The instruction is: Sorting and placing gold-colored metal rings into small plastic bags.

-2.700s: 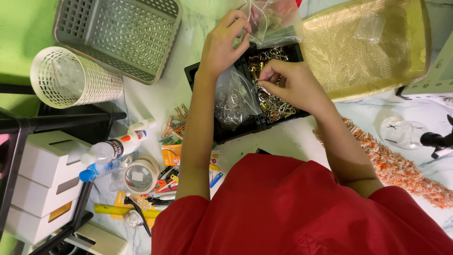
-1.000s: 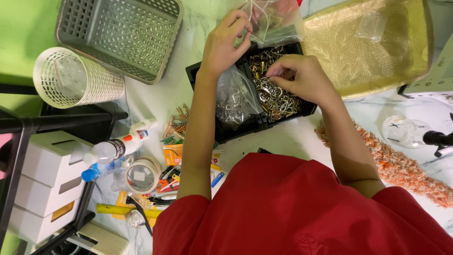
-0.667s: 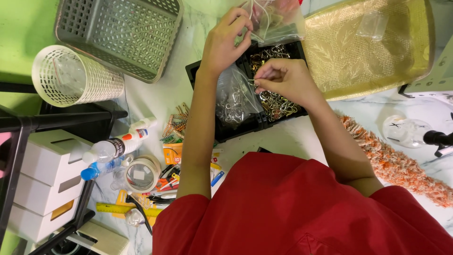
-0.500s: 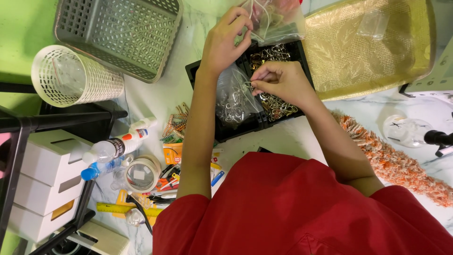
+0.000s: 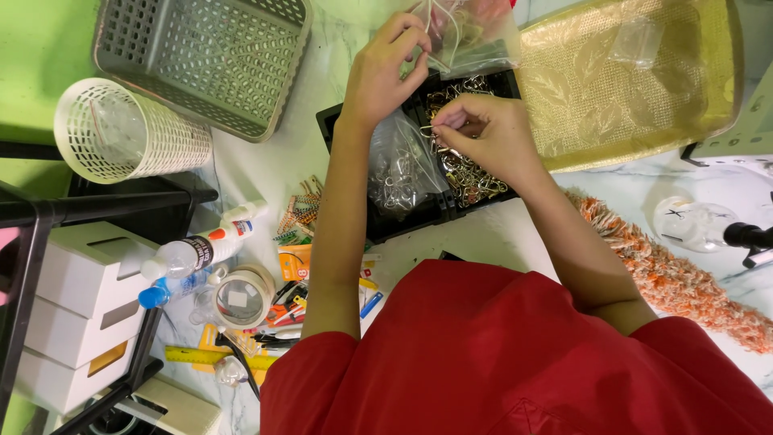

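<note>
Left hand [image 5: 386,72]: top centre — grip pinched on clear plastic bag [image 5: 467,32].
Right hand [image 5: 487,137]: grip closed on small metal clasp [image 5: 428,131] — over black tray [image 5: 386,221].

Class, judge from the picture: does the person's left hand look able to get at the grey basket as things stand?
Probably yes, but not freely: the left hand is pinching a clear plastic bag, so it is occupied. The grey basket lies close beside it on the table, with nothing between them.

Head view, steeply down, close.
</note>
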